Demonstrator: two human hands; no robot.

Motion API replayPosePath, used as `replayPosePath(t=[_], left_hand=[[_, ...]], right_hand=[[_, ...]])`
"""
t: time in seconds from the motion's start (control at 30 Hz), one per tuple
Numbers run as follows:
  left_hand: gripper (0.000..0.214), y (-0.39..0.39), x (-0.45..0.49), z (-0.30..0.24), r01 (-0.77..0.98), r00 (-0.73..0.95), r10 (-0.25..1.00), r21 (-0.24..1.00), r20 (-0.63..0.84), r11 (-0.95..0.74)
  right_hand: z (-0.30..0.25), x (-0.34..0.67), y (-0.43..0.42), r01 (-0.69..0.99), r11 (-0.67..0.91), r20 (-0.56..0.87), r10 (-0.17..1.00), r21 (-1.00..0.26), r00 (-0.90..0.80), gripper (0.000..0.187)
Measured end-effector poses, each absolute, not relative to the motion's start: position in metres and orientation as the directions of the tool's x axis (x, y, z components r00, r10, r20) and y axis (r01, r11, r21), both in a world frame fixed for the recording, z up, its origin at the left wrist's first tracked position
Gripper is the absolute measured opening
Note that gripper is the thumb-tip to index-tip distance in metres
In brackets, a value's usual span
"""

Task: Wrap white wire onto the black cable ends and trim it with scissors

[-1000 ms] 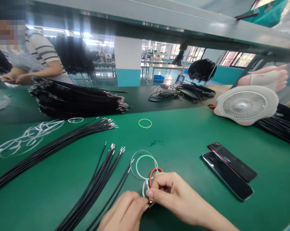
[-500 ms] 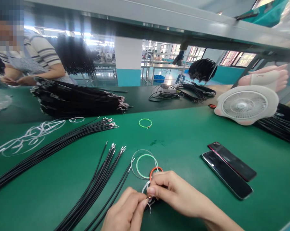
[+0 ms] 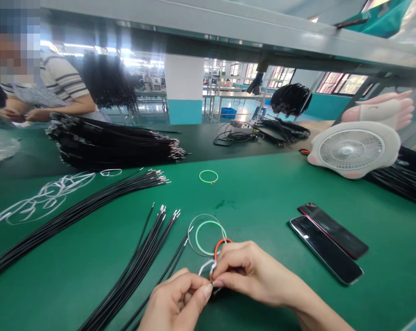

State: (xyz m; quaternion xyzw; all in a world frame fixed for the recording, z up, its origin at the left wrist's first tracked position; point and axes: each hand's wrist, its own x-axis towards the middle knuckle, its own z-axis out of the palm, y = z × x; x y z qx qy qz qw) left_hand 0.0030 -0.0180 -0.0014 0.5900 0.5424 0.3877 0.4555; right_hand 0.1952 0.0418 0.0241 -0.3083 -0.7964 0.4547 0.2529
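Both hands meet low in the middle of the view, fingertips touching. My left hand (image 3: 180, 299) is closed in a pinch, and what lies between its fingers is too small and covered to name. My right hand (image 3: 254, 276) pinches a thin white strip (image 3: 205, 265), which arches over toward the left fingers. An orange ring (image 3: 216, 250) shows just behind the right fingers, partly hidden by them. Beyond it lie a pale green ring (image 3: 210, 222) and a thin grey wire loop (image 3: 188, 235), overlapping. Two black cables (image 3: 178, 253) run under my left hand.
Black cable bundles (image 3: 139, 264) lie to the left, beside tangled white strips (image 3: 45, 195). A small bright green ring (image 3: 208, 171) lies farther back. Two phones (image 3: 325, 250) and a white fan (image 3: 349, 149) are at right. Across the table, a person (image 3: 63, 87) works near a large cable pile (image 3: 114, 142).
My fingers have shifted slightly around the pinch point, and the white strip's loop now leans farther left. The strip's end that hung below the fingers no longer shows.
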Motion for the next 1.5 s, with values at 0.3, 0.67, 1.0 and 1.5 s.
replayPosePath(t=[0.3,0.67,1.0,1.5], left_hand=[[0.039,-0.005,0.001,0.002,0.001,0.069,0.922,0.925,-0.38,0.381],[0.041,0.002,-0.009,-0.001,-0.133,0.102,0.93,0.922,-0.353,0.364],[0.041,0.004,-0.012,0.002,-0.136,0.073,0.936,0.926,-0.345,0.352],[0.04,0.004,-0.015,0.002,0.013,0.168,0.882,0.896,-0.44,0.445]], right_hand=[[0.028,0.193,0.044,0.319,0.333,0.056,0.764,-0.888,-0.642,0.028],[0.039,0.203,0.062,0.521,0.747,-0.098,0.532,-0.414,-0.841,0.029],[0.053,0.214,0.061,0.559,0.742,-0.18,0.533,-0.37,-0.827,0.056],[0.066,0.229,0.065,0.522,0.383,-0.25,0.57,-0.762,-0.783,0.015]])
